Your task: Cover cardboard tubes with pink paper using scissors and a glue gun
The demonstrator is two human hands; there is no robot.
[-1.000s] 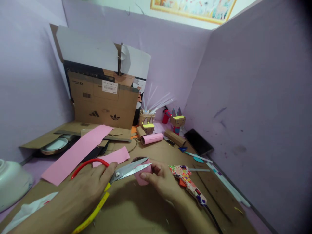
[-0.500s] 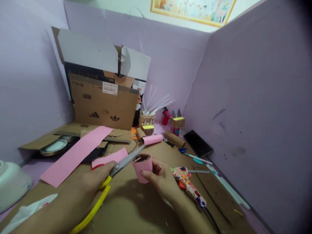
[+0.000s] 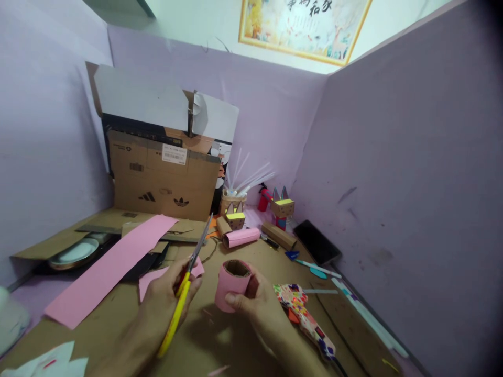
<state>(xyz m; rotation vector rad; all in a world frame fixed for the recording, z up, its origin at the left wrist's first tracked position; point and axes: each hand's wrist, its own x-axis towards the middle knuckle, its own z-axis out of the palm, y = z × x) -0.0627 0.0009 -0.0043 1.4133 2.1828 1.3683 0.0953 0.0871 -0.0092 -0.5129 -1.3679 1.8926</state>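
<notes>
My left hand [image 3: 167, 293] is closed round the yellow handle of a pair of scissors [image 3: 184, 283]; the blades are together and point up and away, clear of the tube. My right hand [image 3: 255, 301] grips a short cardboard tube wrapped in pink paper [image 3: 231, 283], held upright with its open brown end upward, just above the cardboard work surface [image 3: 236, 340]. A small pink paper piece [image 3: 151, 280] lies under my left hand.
A long pink paper strip [image 3: 106, 267] lies at the left. A floral-patterned glue gun [image 3: 304, 317] sits right of my right hand. Behind are another pink-wrapped tube [image 3: 240, 237], small cardboard figures [image 3: 282, 207], a large cardboard box [image 3: 163, 173], a black phone [image 3: 316, 242] and purple partition walls.
The scissors left the tube's rim and swung up and back to the left, with blades closing. The tube now stands upright. The camera tilted up slightly.
</notes>
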